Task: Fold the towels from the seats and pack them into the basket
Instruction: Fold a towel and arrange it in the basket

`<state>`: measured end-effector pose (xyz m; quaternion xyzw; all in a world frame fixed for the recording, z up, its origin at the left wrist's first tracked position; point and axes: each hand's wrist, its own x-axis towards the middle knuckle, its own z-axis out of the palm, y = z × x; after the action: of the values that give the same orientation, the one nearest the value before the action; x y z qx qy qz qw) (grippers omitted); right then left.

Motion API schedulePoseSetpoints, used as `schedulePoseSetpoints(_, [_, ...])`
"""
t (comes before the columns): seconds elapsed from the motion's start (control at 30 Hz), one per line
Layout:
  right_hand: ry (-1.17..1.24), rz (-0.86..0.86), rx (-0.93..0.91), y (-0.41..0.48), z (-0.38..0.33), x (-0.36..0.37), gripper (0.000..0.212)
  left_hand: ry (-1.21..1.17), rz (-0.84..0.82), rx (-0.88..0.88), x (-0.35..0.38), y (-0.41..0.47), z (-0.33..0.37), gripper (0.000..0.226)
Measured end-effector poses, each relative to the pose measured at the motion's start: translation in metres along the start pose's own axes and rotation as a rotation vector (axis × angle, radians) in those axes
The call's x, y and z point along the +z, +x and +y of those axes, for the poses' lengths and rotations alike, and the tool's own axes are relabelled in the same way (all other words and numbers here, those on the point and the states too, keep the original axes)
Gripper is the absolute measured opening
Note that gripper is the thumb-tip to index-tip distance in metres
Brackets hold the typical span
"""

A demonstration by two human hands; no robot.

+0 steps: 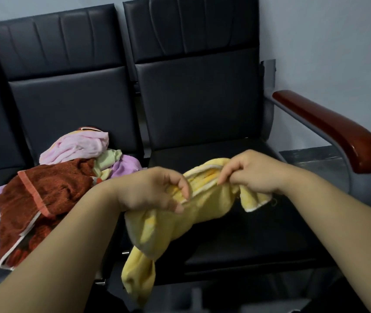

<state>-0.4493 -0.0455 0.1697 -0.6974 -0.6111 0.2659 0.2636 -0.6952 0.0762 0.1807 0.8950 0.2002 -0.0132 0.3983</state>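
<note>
Where a heap of towels crowds the neighbouring seat left of the grip, the left hand and right hand both pinch a crumpled yellow towel by its white-trimmed edge; it sags below the left hand over the black seat, whose wooden armrest borders the right.

The light is dim, soft and even, with a cool cast on the grey wall above and right of the yellow towel. Highlights sit on upward-facing surfaces: a faint sheen lies on the black seat backs behind the towel, and small white glare marks the glossy wooden armrest to its right. Under the towel the seat sinks into near-black shadow with little detail. The picture is soft and smeary throughout. Far left of the towel the seat backs bow with wide-angle distortion, and the strip below it is blurred.
</note>
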Motion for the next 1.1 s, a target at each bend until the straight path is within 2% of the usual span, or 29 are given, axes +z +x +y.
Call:
schedulePoseSetpoints(0.07, [0.17,0.131,-0.023,0.007,-0.002,0.004,0.044,0.097,0.028,-0.023,-0.002,0.001,-0.009,0.019])
schedulePoseSetpoints(0.13, [0.378,0.229,-0.028,0.014,-0.006,0.009,0.04,0.144,0.225,-0.03,-0.002,0.005,-0.015,0.017])
schedulePoseSetpoints(0.17, [0.44,0.206,-0.037,0.016,-0.008,0.01,0.034,0.125,0.328,-0.048,-0.003,0.007,-0.018,0.019])
schedulePoseSetpoints(0.23, [0.458,-0.045,-0.045,0.016,-0.01,0.008,0.023,-0.019,0.47,-0.091,-0.004,0.007,-0.024,0.026])
schedulePoseSetpoints(0.3, [0.231,-0.369,-0.025,0.016,-0.009,0.01,0.021,-0.186,0.543,-0.07,-0.006,0.005,-0.028,0.033])
schedulePoseSetpoints(0.37, [-0.041,-0.478,-0.002,0.021,-0.009,0.013,0.023,-0.283,0.594,0.021,-0.005,0.004,-0.021,0.033])
schedulePoseSetpoints(0.43, [-0.073,-0.367,-0.029,0.029,-0.01,0.007,0.023,-0.395,0.658,0.148,-0.006,0.001,-0.006,0.023])
schedulePoseSetpoints(0.5, [0.029,-0.185,-0.05,0.036,-0.005,-0.007,0.025,-0.433,0.621,0.223,-0.01,-0.003,0.005,0.019])
schedulePoseSetpoints(0.57, [0.158,-0.03,-0.038,0.042,0.002,-0.013,0.028,-0.178,0.457,0.186,-0.015,-0.005,0.0,0.021])
schedulePoseSetpoints(0.63, [0.284,0.056,-0.034,0.049,0.005,-0.005,0.03,0.136,0.247,0.069,-0.016,0.0,-0.014,0.023])
schedulePoseSetpoints(0.67, [0.332,0.092,-0.035,0.052,0.004,0.002,0.029,0.206,0.192,0.028,-0.016,0.005,-0.022,0.023])
schedulePoseSetpoints(0.73, [0.442,0.189,-0.037,0.061,-0.002,0.012,0.028,0.162,0.241,0.002,-0.021,0.014,-0.033,0.022])
schedulePoseSetpoints(0.8, [0.583,0.208,-0.048,0.067,-0.007,0.012,0.027,-0.009,0.385,-0.03,-0.029,0.017,-0.041,0.023])
schedulePoseSetpoints(0.87, [0.632,0.082,-0.075,0.07,-0.006,0.011,0.024,-0.28,0.498,-0.052,-0.033,0.014,-0.047,0.026])
schedulePoseSetpoints(0.97, [0.511,-0.216,-0.086,0.069,-0.002,0.021,0.022,-0.692,0.587,-0.006,-0.034,0.009,-0.05,0.026])
schedulePoseSetpoints(1.03, [0.444,-0.364,-0.057,0.07,-0.002,0.025,0.023,-0.825,0.609,0.015,-0.037,0.011,-0.047,0.027])
schedulePoseSetpoints(1.1, [0.377,-0.455,-0.03,0.07,-0.004,0.022,0.022,-0.813,0.617,0.028,-0.039,0.014,-0.044,0.022])
